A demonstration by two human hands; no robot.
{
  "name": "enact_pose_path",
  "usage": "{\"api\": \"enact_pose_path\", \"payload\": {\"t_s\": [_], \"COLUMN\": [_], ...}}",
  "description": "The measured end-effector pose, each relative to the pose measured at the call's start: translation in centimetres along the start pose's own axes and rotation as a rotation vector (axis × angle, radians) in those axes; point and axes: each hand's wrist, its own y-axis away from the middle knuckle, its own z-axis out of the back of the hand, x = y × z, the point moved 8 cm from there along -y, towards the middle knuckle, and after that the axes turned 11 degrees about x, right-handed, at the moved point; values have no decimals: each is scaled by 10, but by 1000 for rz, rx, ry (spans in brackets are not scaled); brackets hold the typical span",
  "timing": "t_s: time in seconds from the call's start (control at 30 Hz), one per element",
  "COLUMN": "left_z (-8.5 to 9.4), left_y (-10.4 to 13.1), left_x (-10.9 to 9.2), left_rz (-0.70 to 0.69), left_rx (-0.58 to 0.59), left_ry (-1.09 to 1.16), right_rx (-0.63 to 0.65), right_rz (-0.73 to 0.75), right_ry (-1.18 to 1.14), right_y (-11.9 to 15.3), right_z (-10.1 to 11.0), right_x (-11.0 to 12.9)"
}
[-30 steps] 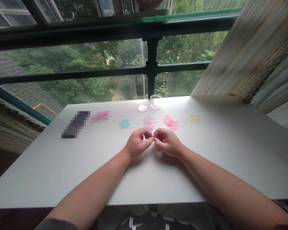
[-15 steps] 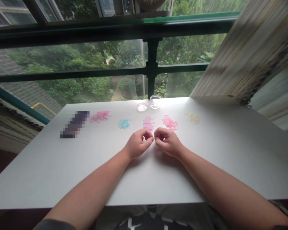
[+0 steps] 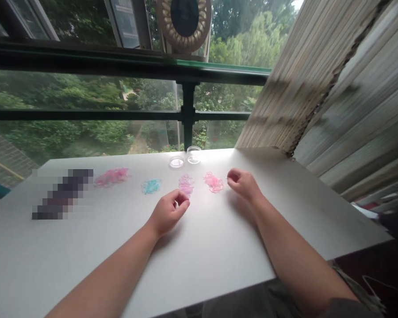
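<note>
My left hand (image 3: 170,213) is closed in a pinch just in front of a small pile of lilac bands (image 3: 186,184). Anything between its fingertips is too small to make out. To the right, my right hand (image 3: 244,183) hovers over the table, its thumb and forefinger pinched; a tiny pale speck shows at the tips, too small to name. Beside it lies a heap of pinkish-red bands (image 3: 213,182). Farther left are a teal pile (image 3: 151,186) and a wider pink pile (image 3: 113,177). The yellow pile seen earlier is hidden, apparently behind my right hand.
A clear round lid (image 3: 177,162) and a clear round container (image 3: 194,155) stand near the white table's (image 3: 199,265) back edge. A blurred-out dark object (image 3: 64,194) lies at the left. Beyond are a green window frame (image 3: 188,101) and a curtain (image 3: 272,106).
My hands have parted: the right moved outward and away from me toward the yellow pile, while the left stays near the lilac pile. The view has turned right and tilted up.
</note>
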Motion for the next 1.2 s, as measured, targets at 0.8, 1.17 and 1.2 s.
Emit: {"api": "enact_pose_path", "payload": {"t_s": [0.8,1.17,1.2], "left_z": [-5,-3,-4], "left_y": [-1,-1,-1], "left_x": [2,-2,-2], "left_rz": [-17,-22,-19], "left_rx": [76,62,71], "left_ry": [-35,-61,-62], "right_rx": [-157,-170,-174], "right_rz": [-262,-290,-289], "right_ry": [156,135,126], "right_y": [5,8,8], "right_z": [31,34,34], "right_x": [-83,-83,-83]}}
